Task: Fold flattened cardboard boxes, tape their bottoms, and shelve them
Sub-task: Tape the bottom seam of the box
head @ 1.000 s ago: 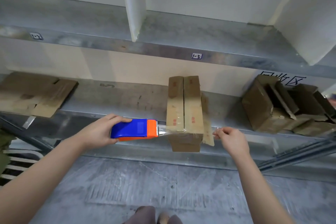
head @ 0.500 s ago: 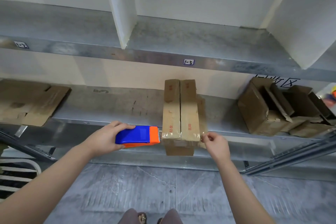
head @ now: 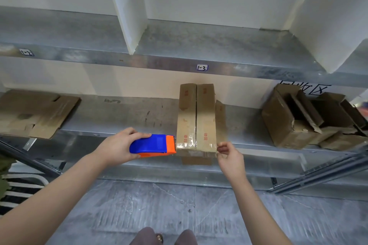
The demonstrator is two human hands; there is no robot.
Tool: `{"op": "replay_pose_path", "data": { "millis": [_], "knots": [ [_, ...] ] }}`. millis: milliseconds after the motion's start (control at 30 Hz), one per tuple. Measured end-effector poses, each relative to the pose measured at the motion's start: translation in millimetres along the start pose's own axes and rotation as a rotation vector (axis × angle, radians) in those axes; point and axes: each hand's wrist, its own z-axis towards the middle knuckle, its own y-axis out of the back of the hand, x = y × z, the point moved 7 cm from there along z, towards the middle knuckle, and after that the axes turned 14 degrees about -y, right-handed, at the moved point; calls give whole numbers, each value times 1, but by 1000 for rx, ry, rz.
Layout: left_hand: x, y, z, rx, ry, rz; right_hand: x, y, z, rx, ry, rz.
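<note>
Head view — left hand (head: 119, 146) grips dispenser (head: 152, 145), right hand (head: 231, 157) pinches tape (head: 207, 146).

1. Left hand (head: 117, 148) grips the blue-orange tape dispenser (head: 152, 145), orange end right up against the box (head: 196, 117).
2. Clear tape (head: 196, 144) runs across its near end.
3. Right hand (head: 231, 157) sits curled at the right front corner, can't tell if it's pinching anything.
</note>
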Motion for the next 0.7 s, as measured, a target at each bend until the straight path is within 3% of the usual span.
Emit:
{"op": "replay_pose_path", "data": {
  "millis": [133,267,467,700],
  "knots": [
    [-1,1,-2,-10,11,-2,10,-6,-15,170,114,91],
    [-4,1,-6,-32,13,4,37,-19,-18,171,263,-18],
    [0,-1,-19,-133,-12,-156,44,-27,-5,109,173,46],
    [16,3,-21,-84,-73,-298,28,-31,2,108,60,255]
  ]
}}
